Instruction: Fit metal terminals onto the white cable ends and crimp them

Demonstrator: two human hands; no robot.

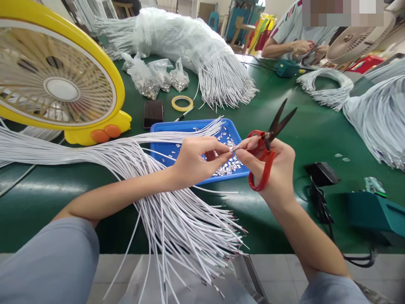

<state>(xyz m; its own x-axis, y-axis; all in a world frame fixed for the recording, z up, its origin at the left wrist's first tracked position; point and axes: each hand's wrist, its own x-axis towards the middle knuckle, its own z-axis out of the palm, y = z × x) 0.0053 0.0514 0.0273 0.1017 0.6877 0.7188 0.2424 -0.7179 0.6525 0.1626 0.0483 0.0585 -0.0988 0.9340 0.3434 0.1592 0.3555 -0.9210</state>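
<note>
My left hand is closed in a pinch over the blue tray, with the thin tip of a white cable at its fingertips. My right hand has scissors with red handles looped on its fingers, dark blades parted and pointing up and away. Its thumb and forefinger also meet at the cable tip, almost touching my left fingertips. Small shiny metal pieces lie scattered in the tray. Under my left forearm a large bundle of white cables fans out toward the table's front edge, some with coloured wire ends.
A yellow fan stands at left. Behind the tray are a phone, yellow tape, bags of metal parts and a wrapped cable bundle. At right lie a black adapter, a green box and coiled cables. Another person works opposite.
</note>
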